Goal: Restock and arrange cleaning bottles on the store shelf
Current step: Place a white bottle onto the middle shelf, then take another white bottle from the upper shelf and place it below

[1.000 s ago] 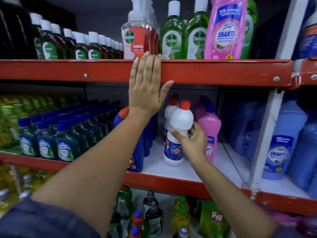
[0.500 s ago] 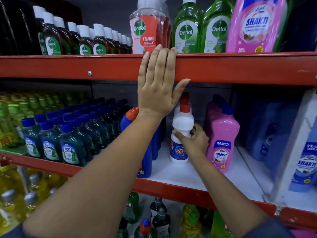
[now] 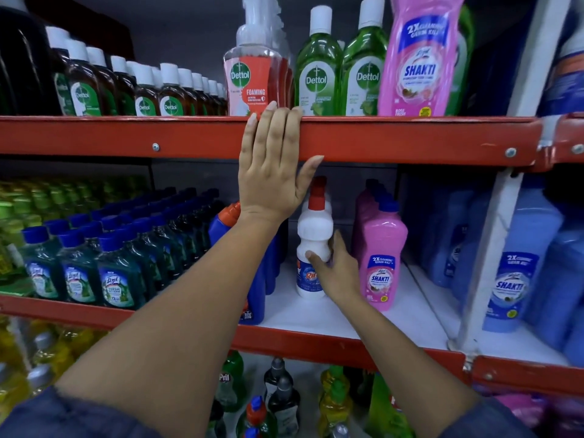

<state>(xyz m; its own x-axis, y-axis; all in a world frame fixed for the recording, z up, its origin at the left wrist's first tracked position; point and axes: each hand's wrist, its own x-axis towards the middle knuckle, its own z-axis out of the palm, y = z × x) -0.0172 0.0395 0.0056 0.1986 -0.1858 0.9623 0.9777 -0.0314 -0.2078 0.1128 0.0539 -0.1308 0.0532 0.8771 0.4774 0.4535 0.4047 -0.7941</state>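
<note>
We see the white bottle (image 3: 314,248) with a red cap standing upright on the white board of the middle shelf (image 3: 363,314), and we place everything else from it. The right hand (image 3: 336,273) is just to its right and front: the thumb lies across the bottle's front above the blue label and the fingers curl round its right side, so the hand wraps the bottle's waist. Whether the grip is firm or only a touch, we cannot tell. Just right of the bottle, beside the hand, stands a pink bottle (image 3: 380,263) with more pink ones in a row behind it. Left of the bottle is a blue bottle (image 3: 252,298) with an orange cap, partly hidden by the left forearm. Above and left of the bottle, the left hand (image 3: 271,172) lies flat on the red front edge of the upper shelf (image 3: 395,137), fingers straight and close together, thumb spread out to the side. Farther left of the bottle stand rows of dark green bottles (image 3: 113,273) with blue caps.
</note>
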